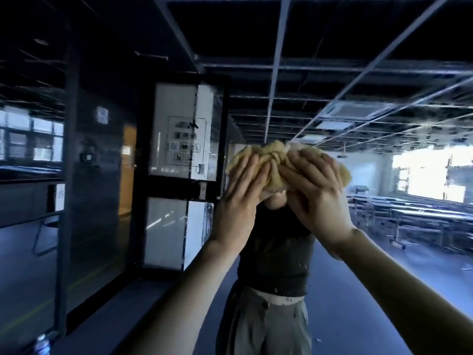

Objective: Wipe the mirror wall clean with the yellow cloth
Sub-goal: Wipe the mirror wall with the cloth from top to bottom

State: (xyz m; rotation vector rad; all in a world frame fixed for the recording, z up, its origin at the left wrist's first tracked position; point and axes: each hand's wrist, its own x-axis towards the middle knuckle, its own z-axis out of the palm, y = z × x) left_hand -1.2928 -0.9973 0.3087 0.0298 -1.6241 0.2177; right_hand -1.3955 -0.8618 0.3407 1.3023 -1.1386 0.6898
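The mirror wall (371, 252) fills the view ahead and reflects a person in a dark top and grey trousers. A crumpled yellow cloth (273, 160) is held flat against the glass at head height. My left hand (240, 196) presses on the cloth's left part with straight fingers. On the cloth's right part lies my right hand (314, 193), its fingers spread over the fabric. Both forearms reach up from the lower edge of the view. The cloth's middle and lower part are hidden behind my hands.
A dark door frame with white panels and a sign (184, 139) stands to the left of the mirror. The reflection shows rows of desks (414, 216) and a bright window (430, 175) at the right. A ledge (122, 301) runs along the lower left.
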